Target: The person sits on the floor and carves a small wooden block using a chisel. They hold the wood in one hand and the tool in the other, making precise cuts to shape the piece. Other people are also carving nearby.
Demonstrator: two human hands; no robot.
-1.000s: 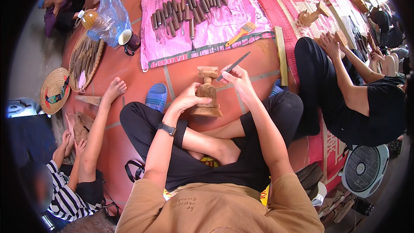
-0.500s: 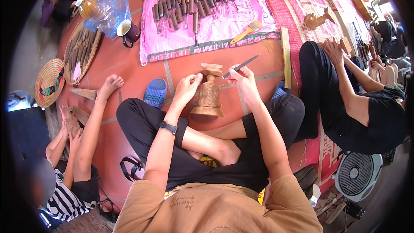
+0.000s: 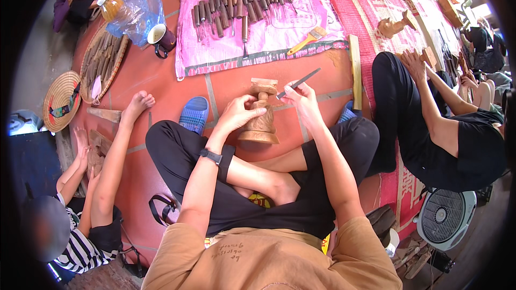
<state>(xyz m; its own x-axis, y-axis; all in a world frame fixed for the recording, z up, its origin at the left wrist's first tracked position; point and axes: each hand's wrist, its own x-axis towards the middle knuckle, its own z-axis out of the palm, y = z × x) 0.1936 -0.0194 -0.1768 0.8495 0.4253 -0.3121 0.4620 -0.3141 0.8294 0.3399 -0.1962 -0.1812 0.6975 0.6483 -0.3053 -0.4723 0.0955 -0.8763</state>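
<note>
Red tiled floor (image 3: 185, 88) spreads around the seated person, with a pink sheet (image 3: 201, 56) at the far side bearing rows of dark-handled tools (image 3: 239, 8) and a yellow-handled brush (image 3: 309, 39). Between the two hands, just beyond the crossed legs, is a brown wooden carving (image 3: 259, 126), its wide base on the near side and its narrow neck and blocky top on the far side. At its left, the left hand (image 3: 235, 115) is partly curled around the body, thumb laid across the upper part. Just right of the neck, the right hand (image 3: 302, 100) pinches a dark flat tool (image 3: 305, 78) between thumb and fingers, one end slanting far and right; whether its near end touches the wood I cannot tell. Farther left stands a mug (image 3: 167, 39); a wooden bar (image 3: 355, 72) lies to the right.
</note>
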